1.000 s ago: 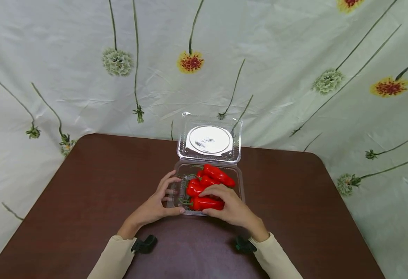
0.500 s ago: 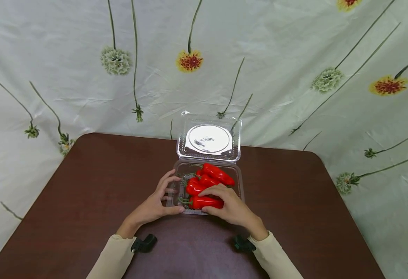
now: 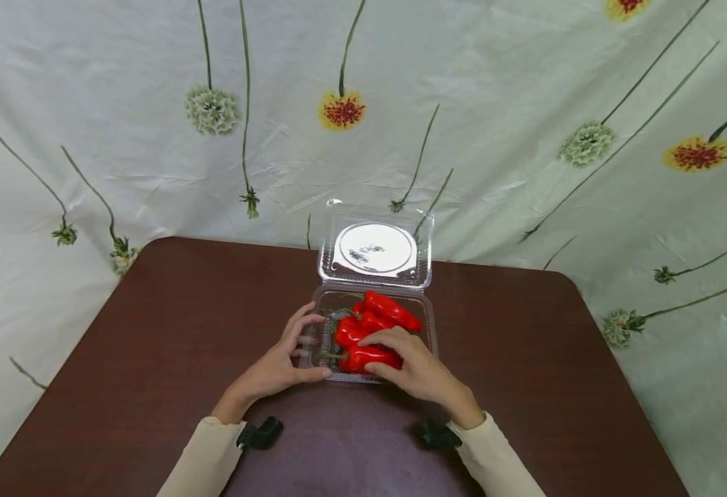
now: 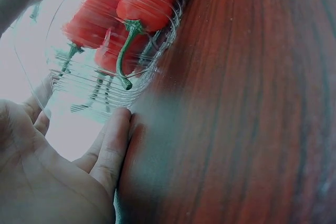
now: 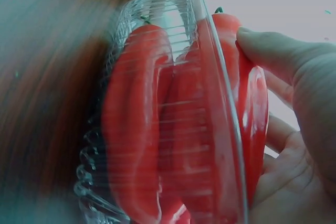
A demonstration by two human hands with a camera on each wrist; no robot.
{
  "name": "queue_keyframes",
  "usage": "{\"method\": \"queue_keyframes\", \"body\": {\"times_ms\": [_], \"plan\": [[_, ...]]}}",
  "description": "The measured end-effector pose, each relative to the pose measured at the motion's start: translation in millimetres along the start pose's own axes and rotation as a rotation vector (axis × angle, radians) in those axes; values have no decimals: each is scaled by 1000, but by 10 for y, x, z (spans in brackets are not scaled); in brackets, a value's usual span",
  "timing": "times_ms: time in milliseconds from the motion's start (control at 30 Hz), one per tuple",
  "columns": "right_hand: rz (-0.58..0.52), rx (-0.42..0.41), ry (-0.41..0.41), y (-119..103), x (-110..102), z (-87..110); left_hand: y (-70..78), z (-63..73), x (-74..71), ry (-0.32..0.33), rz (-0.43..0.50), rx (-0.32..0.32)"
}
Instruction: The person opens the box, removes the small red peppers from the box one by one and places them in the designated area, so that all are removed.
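Clear plastic box (image 3: 433, 335) sits on the brown table (image 3: 214, 290), just below the centre of the head view. Its lid (image 3: 376, 250) stands open above it in the frame, with a bright oval glare. Red peppers (image 3: 391, 310) with green stems lie inside, stems toward frame left; they overlap, so I cannot give a sure count.

Right hand (image 3: 422, 369), right of centre in the lower half: thumb and fingers hold the front pepper (image 3: 363, 359) from either side, a narrow grip. In the right wrist view the thumb (image 5: 278, 51) lies on this pepper, which shows partly beyond the box edge.

Left hand (image 3: 274, 367), left of centre: fingers spread wide and only slightly bent along the left side of the box, thumb by its lower left corner. The left wrist view shows a fingertip right at the plastic wall.

Pale sleeves (image 3: 198, 459) enter from the bottom edge. Flower-printed cloth (image 3: 475, 83) fills the upper part of the frame.
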State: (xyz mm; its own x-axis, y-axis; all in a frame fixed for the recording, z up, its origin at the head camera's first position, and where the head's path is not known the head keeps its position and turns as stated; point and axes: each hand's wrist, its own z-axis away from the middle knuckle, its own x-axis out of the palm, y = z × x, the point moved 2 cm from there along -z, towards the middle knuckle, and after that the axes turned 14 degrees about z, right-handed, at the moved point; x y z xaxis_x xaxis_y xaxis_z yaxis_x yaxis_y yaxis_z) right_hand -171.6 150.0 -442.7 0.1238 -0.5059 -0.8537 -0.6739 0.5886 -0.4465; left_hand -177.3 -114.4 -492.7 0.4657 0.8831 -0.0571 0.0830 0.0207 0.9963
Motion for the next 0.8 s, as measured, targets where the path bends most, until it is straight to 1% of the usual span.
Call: {"method": "queue_keyframes", "body": {"times_ms": [300, 400, 633, 800], "plan": [[39, 48, 4, 5, -98, 28, 10, -4, 8, -2, 2, -10], [28, 54, 13, 15, -142, 25, 21, -12, 4, 1, 4, -13], [-13, 21, 55, 54, -207, 36, 29, -11, 7, -3, 1, -16], [8, -6, 100, 82, -220, 55, 12, 2, -1, -2, 1, -11]]}}
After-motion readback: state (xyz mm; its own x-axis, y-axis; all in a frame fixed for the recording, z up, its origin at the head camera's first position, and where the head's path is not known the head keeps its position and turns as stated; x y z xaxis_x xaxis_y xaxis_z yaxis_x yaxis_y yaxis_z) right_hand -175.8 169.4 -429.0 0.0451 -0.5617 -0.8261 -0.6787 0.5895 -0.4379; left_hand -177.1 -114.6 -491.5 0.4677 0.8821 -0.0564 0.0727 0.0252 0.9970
